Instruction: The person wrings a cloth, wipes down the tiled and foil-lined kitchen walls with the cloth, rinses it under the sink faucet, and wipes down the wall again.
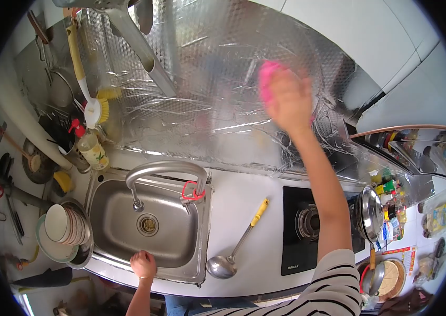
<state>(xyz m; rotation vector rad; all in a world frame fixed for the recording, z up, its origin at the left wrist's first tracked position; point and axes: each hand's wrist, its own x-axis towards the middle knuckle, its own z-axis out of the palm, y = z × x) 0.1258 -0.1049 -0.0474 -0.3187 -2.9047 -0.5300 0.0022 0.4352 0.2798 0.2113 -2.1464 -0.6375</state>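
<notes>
My right hand (pixel 288 97) is stretched up to the foil-covered wall (pixel 202 68). It holds a bright pink cloth (pixel 269 79) against the foil; motion blurs the hand and cloth a little. My left hand (pixel 143 264) rests on the front rim of the steel sink (pixel 123 210), its fingers curled in and nothing seen in them. Over the basin arches a metal faucet (pixel 167 167) with a red band around its base. A ladle (pixel 238 239) with a yellow handle lies on the white counter to the right of the sink.
Stacked bowls (pixel 65 226) stand left of the sink. Behind them are a soap pump bottle (pixel 91 147) and a hanging brush (pixel 94 108). A black gas stove (pixel 296 237) with a lidded pot (pixel 368 213) sits at right. A range hood (pixel 412 150) juts from the right.
</notes>
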